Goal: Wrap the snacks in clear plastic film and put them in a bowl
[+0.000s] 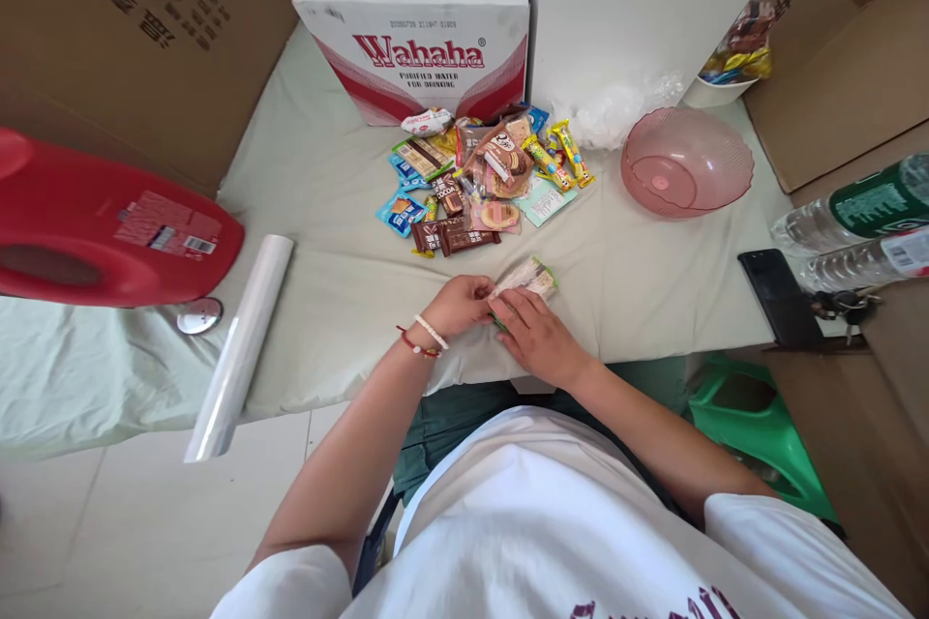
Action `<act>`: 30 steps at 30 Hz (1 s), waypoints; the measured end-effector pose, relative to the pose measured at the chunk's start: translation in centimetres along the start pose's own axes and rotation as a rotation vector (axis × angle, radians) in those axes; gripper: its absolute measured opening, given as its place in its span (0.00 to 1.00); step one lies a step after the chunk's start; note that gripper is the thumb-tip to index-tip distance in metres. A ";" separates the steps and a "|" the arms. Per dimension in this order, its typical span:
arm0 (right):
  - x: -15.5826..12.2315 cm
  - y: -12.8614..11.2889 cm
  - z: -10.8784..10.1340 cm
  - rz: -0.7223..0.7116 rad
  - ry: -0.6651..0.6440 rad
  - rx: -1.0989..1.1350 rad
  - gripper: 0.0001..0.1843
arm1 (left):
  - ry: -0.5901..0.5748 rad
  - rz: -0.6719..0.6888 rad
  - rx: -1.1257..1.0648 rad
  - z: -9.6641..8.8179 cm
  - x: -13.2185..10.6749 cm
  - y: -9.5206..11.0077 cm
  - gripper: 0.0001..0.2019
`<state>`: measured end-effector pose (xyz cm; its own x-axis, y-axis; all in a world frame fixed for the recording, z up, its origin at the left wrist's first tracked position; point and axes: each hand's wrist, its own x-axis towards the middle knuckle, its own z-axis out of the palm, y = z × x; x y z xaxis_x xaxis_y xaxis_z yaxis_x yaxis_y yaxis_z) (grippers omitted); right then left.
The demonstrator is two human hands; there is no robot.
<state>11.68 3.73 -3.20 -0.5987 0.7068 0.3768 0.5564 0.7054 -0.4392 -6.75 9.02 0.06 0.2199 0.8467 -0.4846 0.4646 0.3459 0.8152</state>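
Pinched by my left hand (463,308) and partly covered by my right hand (543,334), the green-edged packet (535,277) sits at the centre of the frame, near the front edge of the cloth (616,295). My left fingers look closed on it; my right fingers lie across it, but whether they clamp it I cannot tell. Its clear wrapper looks slick, so a loosened pinch could let it slip towards my lap. Pulling my hands apart hard might split it and spill the contents. A forward jerk could scatter the loose snack pile (483,179) at upper centre, and a bump could tip the overhanging film roll (243,348), left of the frame, off the edge.
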 end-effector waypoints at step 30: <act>1.0 1.5 -5.4 0.598 0.486 0.601 0.28 | -0.193 0.225 -1.028 7.8 -2.1 1.4 0.25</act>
<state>15.02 5.76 0.96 0.0650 0.9792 0.1922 0.2236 0.1735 -0.9591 0.09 4.55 -0.23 0.3845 0.8863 -0.2583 -0.5300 0.4410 0.7243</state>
